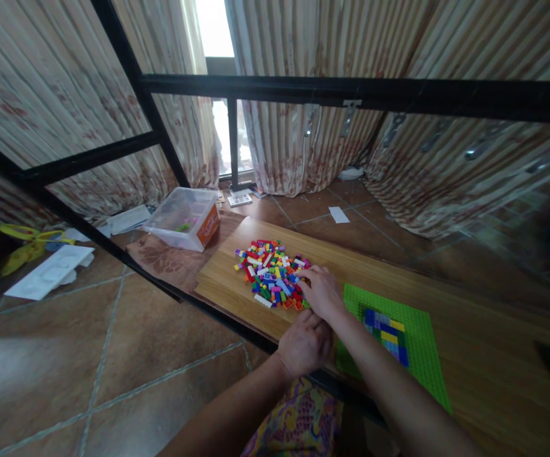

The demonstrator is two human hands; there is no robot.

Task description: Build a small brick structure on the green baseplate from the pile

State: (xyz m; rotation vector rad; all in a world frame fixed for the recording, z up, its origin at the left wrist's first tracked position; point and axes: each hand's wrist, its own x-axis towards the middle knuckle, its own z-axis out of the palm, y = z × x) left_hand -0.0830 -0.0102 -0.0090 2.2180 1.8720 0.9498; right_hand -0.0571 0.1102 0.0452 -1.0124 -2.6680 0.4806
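My right hand (321, 292) reaches over the right edge of a heap of loose, many-coloured toy building bricks (268, 274). Its thumb and forefinger close around a small blue brick at the heap's edge. Just below it, near the table's front edge, my left hand (306, 343) is curled closed; whatever it holds, if anything, is hidden. To the right of both hands lies a green studded baseplate (420, 336), partly covered by my right forearm. A block of blue, yellow, grey and green bricks (389, 336) is fixed on it.
The bricks and baseplate lie on a wooden tabletop (232, 254). Beyond its left end stands a clear plastic box (174, 235) with a few bricks inside. Black metal frame bars (303, 86) cross behind and along the front. White foam pieces (49, 273) lie on the tiled floor.
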